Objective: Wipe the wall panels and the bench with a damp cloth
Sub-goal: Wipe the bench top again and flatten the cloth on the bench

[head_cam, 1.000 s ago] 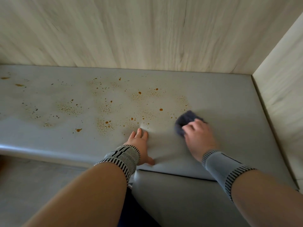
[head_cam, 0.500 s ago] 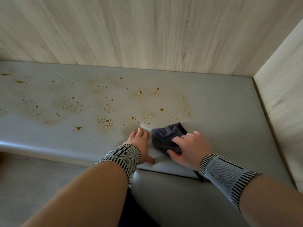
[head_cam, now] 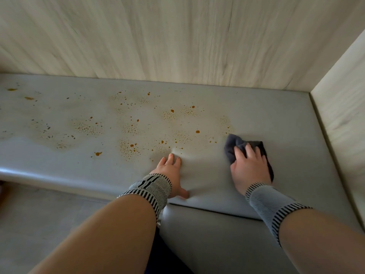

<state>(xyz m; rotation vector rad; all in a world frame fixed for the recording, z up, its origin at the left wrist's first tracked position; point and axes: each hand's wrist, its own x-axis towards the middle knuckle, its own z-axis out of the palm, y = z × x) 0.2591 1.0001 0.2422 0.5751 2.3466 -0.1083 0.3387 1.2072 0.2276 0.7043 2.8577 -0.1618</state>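
Right hand [head_cam: 249, 167] curled over dark cloth [head_cam: 233, 144] on bench [head_cam: 286, 123], left hand [head_cam: 172, 172] flat, fingers spread

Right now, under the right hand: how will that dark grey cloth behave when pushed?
The dark grey cloth is bunched and folded under the right hand, so probably floppy and light. It likely slides easily on the smooth grey padded bench, but may wad up rather than stay flat.

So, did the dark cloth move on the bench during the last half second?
Yes. The cloth under the right hand went right and toward the wall, away from the planted left hand, beside the orange spots.
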